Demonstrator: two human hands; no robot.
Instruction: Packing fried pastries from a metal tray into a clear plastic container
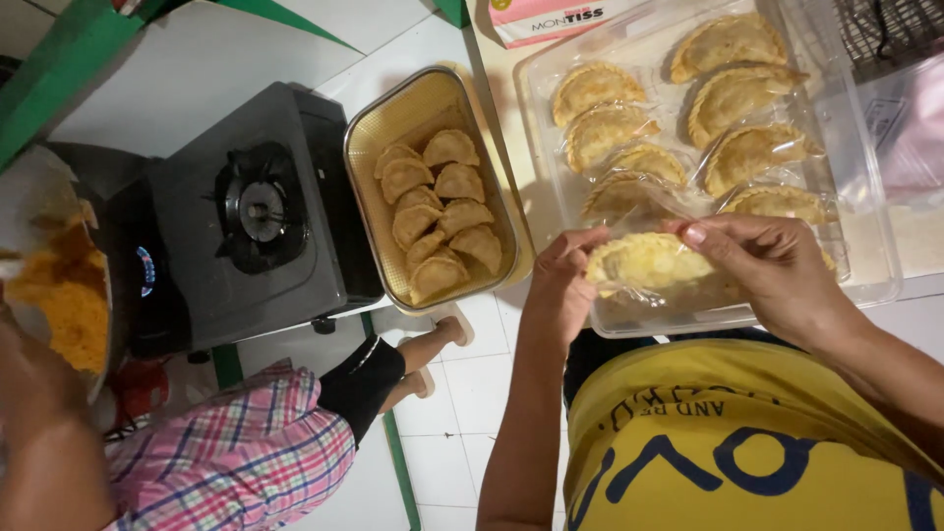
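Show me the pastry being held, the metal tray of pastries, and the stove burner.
held pastry [644, 262], head view, on the middle of its crust between both hands.
metal tray [403, 110], head view, on the bare mesh at its far end.
burner [260, 209], head view, on its centre cap.

I see a gas stove left of a metal tray of pastries. A pink box lies above.

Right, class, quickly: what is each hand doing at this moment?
Left hand: fingers pinch the left end of a plastic-wrapped pastry.
Right hand: fingers grip the same pastry's right end.
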